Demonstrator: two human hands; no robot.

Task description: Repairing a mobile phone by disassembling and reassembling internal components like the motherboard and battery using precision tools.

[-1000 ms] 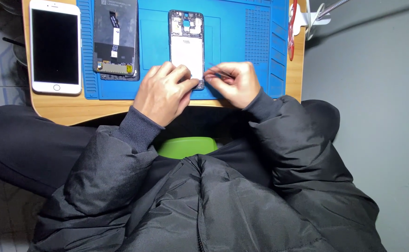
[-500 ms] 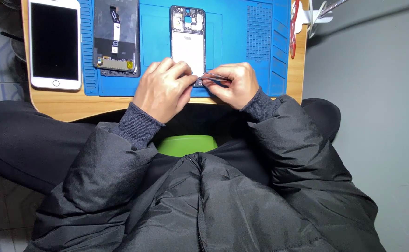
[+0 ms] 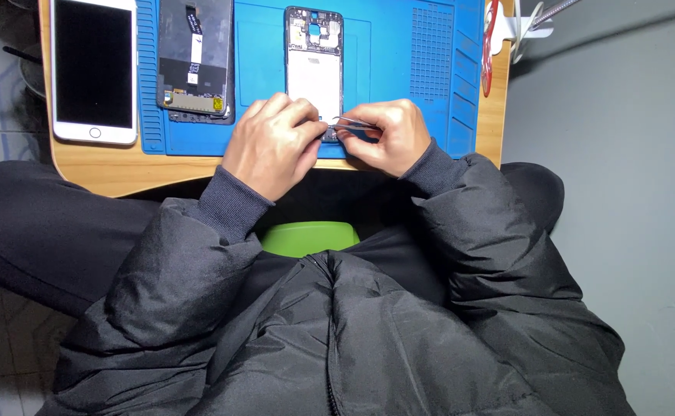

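An opened phone frame (image 3: pixel 314 62) with a white battery lies upright on the blue repair mat (image 3: pixel 399 62). My left hand (image 3: pixel 272 146) rests over its near end, fingers curled on the lower edge. My right hand (image 3: pixel 387 135) grips thin metal tweezers (image 3: pixel 350 122), whose tips point left at the phone's bottom edge, beside my left fingertips. What the tips touch is hidden by my fingers.
A detached dark screen panel (image 3: pixel 195 58) with a flex cable lies left on the mat. A white phone (image 3: pixel 95 69) sits on the wooden table (image 3: pixel 114 166) at far left. A red-handled tool (image 3: pixel 490 42) lies at the mat's right edge. A green stool seat (image 3: pixel 306 235) shows below.
Both hands stay at the phone's near end. The tweezers have shifted slightly, the tips now closer to my left fingers. The view has moved a little.
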